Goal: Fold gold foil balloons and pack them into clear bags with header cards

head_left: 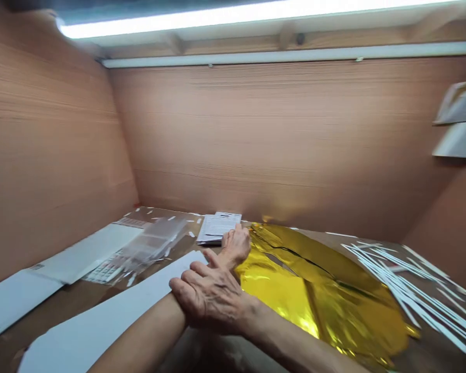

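My arms cross near the bottom middle. My left hand [236, 244] reaches forward with its fingers curled closed, beside the edge of a shiny gold foil sheet [283, 295]. Whether anything is inside those fingers is hidden. Across my left forearm, just behind the wrist, lies my right hand [213, 295], its fingers bent over the arm and its thumb raised. The foil is creased and spreads over the table to the right of both hands. A long white sheet [112, 316] runs under and to the left of my left forearm.
Printed cards [217, 227] lie in a small stack beyond my left hand. Clear plastic bags [151, 241] and white sheets [93, 248] sit at the left. Thin white strips [404, 290] are scattered at the right. Wooden panels [275, 140] enclose the table under a tube light [256, 14].
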{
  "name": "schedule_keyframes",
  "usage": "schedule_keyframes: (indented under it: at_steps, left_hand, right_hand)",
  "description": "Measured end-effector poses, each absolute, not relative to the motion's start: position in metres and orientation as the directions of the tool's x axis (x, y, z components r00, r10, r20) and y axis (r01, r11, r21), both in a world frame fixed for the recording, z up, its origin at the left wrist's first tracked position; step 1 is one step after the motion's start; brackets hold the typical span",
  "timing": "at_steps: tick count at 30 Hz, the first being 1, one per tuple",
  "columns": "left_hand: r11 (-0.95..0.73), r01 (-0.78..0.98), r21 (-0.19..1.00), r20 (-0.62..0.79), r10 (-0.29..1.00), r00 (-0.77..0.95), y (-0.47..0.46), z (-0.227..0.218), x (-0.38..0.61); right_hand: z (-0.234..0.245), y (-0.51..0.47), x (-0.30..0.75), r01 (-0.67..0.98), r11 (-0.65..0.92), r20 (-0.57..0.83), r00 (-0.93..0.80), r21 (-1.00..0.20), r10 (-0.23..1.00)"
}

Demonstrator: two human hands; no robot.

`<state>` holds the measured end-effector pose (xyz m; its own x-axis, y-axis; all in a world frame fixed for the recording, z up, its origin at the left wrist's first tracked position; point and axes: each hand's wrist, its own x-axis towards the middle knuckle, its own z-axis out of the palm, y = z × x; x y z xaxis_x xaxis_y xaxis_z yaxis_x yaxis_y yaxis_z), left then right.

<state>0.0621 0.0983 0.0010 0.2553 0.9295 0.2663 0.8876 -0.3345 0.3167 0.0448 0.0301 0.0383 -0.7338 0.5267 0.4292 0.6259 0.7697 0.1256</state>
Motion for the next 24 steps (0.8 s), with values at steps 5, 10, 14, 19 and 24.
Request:
schedule_keyframes:
  at_steps: [5,10,14,19,24]
  left_hand:
    - [-0.510,0.807,0.298,0.330,0.848,0.414,0.035,-0.030,0.085]
    - [-0.908,0.388,0.159,0.283,0.419,0.863,0.041,-0.025,0.099]
    - [-0.979,0.192,0.067,0.246,0.203,0.948,0.031,-0.027,0.129]
    - [-0.982,0.112,0.152,0.190,0.140,0.972,0.016,-0.047,0.161]
    - [-0.965,0.121,0.234,0.115,0.151,0.982,0.012,-0.054,0.161]
  right_hand:
    - [0.047,-0.004,0.125,0.686,0.727,0.384,-0.666,-0.020,0.639]
    - [0.021,-0.044,0.268,0.958,0.235,0.478,-0.130,-0.166,0.868]
    - [-0.019,-0.063,0.367,0.980,0.036,0.510,0.071,-0.197,0.857]
    - [-0.043,-0.073,0.398,0.971,0.042,0.475,0.078,-0.235,0.876]
    - [-0.047,-0.068,0.398,0.976,0.046,0.470,0.062,-0.214,0.880]
